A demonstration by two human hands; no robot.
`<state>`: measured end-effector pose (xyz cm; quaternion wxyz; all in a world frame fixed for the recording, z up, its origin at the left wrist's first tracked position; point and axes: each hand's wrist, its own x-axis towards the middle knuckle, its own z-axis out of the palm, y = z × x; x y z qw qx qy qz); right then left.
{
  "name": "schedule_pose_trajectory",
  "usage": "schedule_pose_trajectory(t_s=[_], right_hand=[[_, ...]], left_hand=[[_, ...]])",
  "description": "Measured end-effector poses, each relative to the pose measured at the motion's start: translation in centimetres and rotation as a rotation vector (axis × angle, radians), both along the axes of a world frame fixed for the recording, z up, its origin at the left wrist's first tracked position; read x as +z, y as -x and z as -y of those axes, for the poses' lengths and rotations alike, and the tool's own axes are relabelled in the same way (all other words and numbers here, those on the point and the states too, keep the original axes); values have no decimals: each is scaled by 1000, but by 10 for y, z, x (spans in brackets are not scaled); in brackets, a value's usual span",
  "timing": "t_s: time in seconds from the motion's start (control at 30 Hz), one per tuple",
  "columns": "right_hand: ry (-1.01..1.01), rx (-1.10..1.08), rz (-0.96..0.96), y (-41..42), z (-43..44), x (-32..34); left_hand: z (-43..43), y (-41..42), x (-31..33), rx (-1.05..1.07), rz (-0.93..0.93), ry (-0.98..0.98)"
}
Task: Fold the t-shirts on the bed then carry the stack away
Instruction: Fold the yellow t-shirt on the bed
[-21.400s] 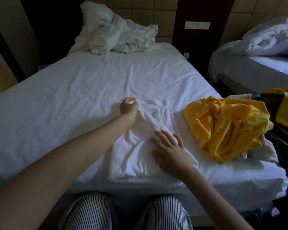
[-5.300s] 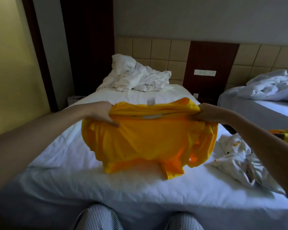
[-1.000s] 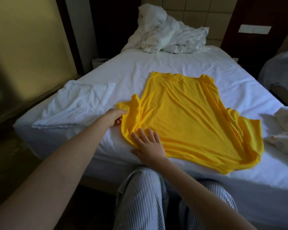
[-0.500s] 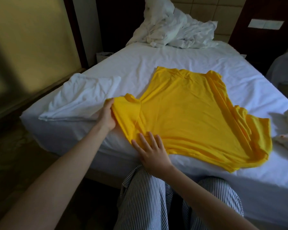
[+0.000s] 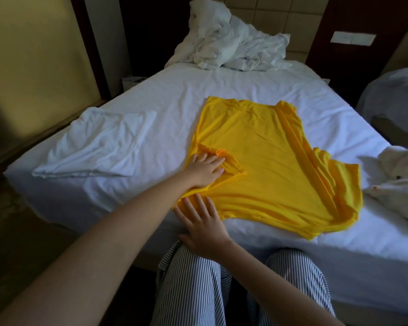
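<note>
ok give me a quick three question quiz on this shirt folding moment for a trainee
1. True or false: the yellow t-shirt is crumpled in a heap by the headboard.
2. Which hand presses flat on the sleeve folded in over the shirt? A) left B) right C) neither
3. Fill in: the folded white t-shirt lies to the yellow one's ____.

Key
1. False: it lies spread on the bed.
2. A: the left hand is on the sleeve, while the right hand rests flat at the near hem.
3. left
</note>
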<state>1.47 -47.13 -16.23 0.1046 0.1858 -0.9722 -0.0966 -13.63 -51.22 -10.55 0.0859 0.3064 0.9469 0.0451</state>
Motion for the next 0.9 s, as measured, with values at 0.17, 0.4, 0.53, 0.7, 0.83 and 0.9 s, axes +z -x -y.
schedule_pose_trajectory(t_s=[0.17,0.4,0.53,0.7,0.83,0.9], right_hand=[[45,24,7,0,-2,0],[174,224,-143,-10,-43,3],[327,130,-371,-29,-111,17],[528,-368,-559,-46,-207,36],[716,-853,-470,-61,-265,37],[758,-1034,-318,-72,-276,26]], left_hand=[[-23,10,4,78,38,29],[-9,-16,-4,26,-60,-84],[-17,-39,-4,-56,9,-67],[-78,-31,26,-189,141,-161],[-158,-38,45,-290,291,-306],[-200,-55,53,-289,340,-431]])
